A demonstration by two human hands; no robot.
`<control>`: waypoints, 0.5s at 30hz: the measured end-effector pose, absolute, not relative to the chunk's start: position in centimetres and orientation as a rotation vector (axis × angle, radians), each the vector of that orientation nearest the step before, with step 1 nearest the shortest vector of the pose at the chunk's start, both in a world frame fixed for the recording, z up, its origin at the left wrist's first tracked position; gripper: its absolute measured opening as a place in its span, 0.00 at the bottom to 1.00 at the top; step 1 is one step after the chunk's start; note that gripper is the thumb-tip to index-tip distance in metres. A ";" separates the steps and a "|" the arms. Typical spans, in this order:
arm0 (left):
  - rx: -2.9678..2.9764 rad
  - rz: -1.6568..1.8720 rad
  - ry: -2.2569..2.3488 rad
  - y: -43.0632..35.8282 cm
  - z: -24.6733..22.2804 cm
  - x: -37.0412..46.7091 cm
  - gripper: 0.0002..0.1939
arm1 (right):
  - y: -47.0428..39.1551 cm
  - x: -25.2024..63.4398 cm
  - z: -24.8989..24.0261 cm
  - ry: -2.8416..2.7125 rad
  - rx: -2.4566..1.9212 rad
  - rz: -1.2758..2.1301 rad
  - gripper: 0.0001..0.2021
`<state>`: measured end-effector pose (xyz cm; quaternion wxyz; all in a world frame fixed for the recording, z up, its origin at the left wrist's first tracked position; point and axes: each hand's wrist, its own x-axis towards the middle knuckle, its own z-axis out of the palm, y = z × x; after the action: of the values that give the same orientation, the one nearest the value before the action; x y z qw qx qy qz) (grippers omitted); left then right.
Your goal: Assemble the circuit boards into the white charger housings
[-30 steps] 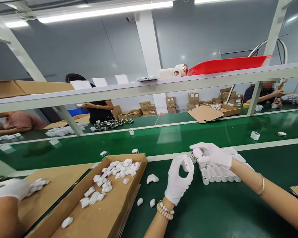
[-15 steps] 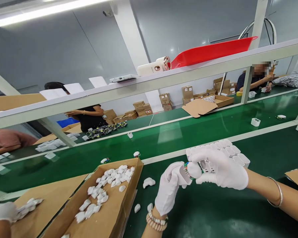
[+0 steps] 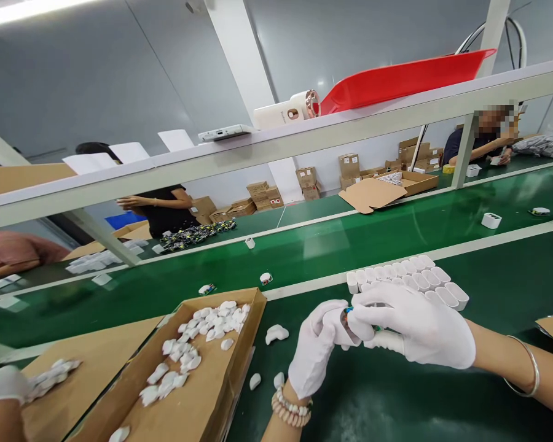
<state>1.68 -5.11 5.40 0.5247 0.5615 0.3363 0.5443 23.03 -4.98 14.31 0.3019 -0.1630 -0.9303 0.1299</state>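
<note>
White casing [image 3: 349, 336], likely light, stiff, best held by outer walls: my left hand [image 3: 312, 347] grips it, my right hand [image 3: 412, 322] circuitry [image 3: 349, 312].

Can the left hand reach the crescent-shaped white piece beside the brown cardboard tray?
Probably yes: nothing blocks the gloved left hand from that piece, though this hand holds a hollow white casing.

On the shelf [image 3: 276, 146] before you, right to left, sit a red tray [image 3: 405, 80], white device [image 3: 274, 116], phone [image 3: 225, 132] and 3 white sheets [image 3: 129, 153]; beyond, you see stacked cartons [image 3: 262, 195].
</note>
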 end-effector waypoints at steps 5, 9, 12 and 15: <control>1.366 1.271 0.797 -5.2 5.3 1.5 0.26 | -5.4 23.0 14.6 -2.519 -0.445 0.236 0.06; 1.359 1.260 0.794 -5.1 5.6 1.7 0.26 | -5.7 22.9 14.4 -2.501 -0.460 0.105 0.07; 1.321 1.255 0.790 -5.1 5.8 2.0 0.26 | -5.7 22.9 14.0 -2.461 -0.497 -0.072 0.09; 1.297 1.269 0.755 -5.3 6.1 2.4 0.25 | -5.8 22.9 14.3 -2.514 -0.511 -0.113 0.09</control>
<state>2.36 -5.28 6.12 0.5548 0.5490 0.3195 0.5373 22.93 -5.76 14.32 0.2829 -0.1909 -0.9390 -0.0423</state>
